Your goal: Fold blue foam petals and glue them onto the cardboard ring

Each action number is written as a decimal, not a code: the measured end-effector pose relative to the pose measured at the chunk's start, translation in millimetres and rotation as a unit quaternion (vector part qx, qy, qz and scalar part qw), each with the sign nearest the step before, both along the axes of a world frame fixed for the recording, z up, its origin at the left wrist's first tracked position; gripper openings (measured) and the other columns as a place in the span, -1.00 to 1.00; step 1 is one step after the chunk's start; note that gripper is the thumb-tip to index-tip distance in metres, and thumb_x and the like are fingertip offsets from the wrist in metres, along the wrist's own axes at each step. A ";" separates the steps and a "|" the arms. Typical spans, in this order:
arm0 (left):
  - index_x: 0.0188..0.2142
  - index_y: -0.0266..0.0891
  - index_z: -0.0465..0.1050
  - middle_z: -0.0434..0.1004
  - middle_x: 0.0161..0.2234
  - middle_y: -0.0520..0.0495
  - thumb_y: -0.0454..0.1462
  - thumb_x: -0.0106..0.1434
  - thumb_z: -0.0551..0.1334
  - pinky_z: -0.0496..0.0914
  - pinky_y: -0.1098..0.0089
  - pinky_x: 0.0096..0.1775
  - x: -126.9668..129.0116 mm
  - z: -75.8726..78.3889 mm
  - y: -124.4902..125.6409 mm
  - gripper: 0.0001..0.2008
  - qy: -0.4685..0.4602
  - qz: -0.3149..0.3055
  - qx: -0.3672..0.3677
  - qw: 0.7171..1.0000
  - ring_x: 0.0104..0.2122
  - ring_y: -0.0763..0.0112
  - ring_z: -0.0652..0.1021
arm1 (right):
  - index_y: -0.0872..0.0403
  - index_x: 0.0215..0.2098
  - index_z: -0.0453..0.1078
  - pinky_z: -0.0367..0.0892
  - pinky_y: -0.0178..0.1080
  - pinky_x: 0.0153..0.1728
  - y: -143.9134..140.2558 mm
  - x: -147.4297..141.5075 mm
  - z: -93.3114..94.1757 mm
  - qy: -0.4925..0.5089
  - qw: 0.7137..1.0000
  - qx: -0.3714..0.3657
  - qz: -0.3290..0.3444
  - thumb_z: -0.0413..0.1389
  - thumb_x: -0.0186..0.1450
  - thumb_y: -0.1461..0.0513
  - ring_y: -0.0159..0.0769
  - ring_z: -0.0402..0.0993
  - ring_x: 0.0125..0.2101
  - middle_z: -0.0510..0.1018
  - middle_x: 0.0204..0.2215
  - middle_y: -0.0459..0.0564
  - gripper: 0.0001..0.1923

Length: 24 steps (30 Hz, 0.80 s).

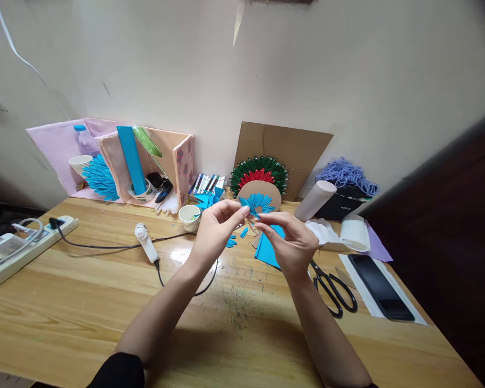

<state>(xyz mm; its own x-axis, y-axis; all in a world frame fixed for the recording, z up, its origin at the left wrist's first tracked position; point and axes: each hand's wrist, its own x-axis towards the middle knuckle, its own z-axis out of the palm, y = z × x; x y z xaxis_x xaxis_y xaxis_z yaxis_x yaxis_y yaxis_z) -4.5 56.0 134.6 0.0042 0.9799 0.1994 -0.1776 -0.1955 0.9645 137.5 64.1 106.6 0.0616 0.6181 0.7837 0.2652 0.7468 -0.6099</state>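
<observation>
Pinching small pointed blue paper petal (pixel 251 214): left hand (pixel 216 229), right hand (pixel 291 243), fingertips together above glossy wooden table (pixel 105 291).

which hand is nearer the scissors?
Right. The right hand is raised just left of the scissors lying on the table; the left hand is farther left, beyond the right hand.

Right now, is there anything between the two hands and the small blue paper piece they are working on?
Nothing visible. The left hand and the right hand both pinch the small blue paper piece directly at the fingertips, above the wooden table.
</observation>
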 end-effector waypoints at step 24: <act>-0.45 -0.25 0.41 0.43 -0.49 0.01 -0.17 0.14 0.23 0.33 0.48 -0.40 -6.1 -0.8 4.0 -0.82 0.094 0.019 0.026 0.995 -0.46 0.52 0.42 | 0.05 -0.35 0.45 0.40 -0.25 -0.37 2.4 5.8 3.6 -0.074 0.997 0.005 0.010 0.17 0.15 0.36 -0.34 0.47 -0.41 0.55 -0.44 -0.08 -0.89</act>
<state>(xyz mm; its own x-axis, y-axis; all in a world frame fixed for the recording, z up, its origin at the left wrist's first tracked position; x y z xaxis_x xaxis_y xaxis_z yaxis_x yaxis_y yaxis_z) -10.6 60.1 133.8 0.0090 0.9687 0.2481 0.0135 -0.2482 0.9686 143.3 66.6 110.2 -0.0675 0.6097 0.7897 0.3358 0.7592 -0.5575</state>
